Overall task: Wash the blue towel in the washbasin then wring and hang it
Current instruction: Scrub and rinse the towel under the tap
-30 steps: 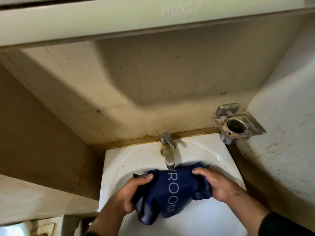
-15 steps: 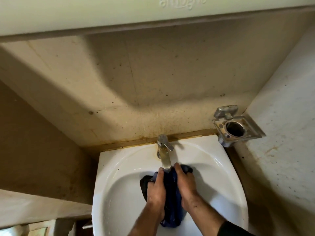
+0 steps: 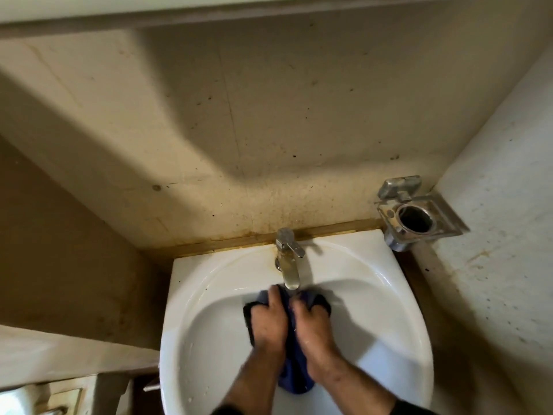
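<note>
The left hand (image 3: 269,322) and right hand (image 3: 311,324) grip the bunched blue towel (image 3: 294,372) side by side, its length hanging toward the person.

A washbasin (image 3: 398,310) fills the lower middle of the frame, set against the wall behind it. A tap (image 3: 288,259) stands at the middle of its back rim, spout reaching forward over the bowl. Directly below the spout, inside the bowl, two hands lie side by side, the left hand (image 3: 269,322) left of the right hand (image 3: 312,324), with a towel (image 3: 294,375) bunched between and under them. A tumbler holder (image 3: 416,217) is fixed on the wall at right, just beyond the basin's back right corner. A shelf edge (image 3: 209,7) spans the top.
</note>
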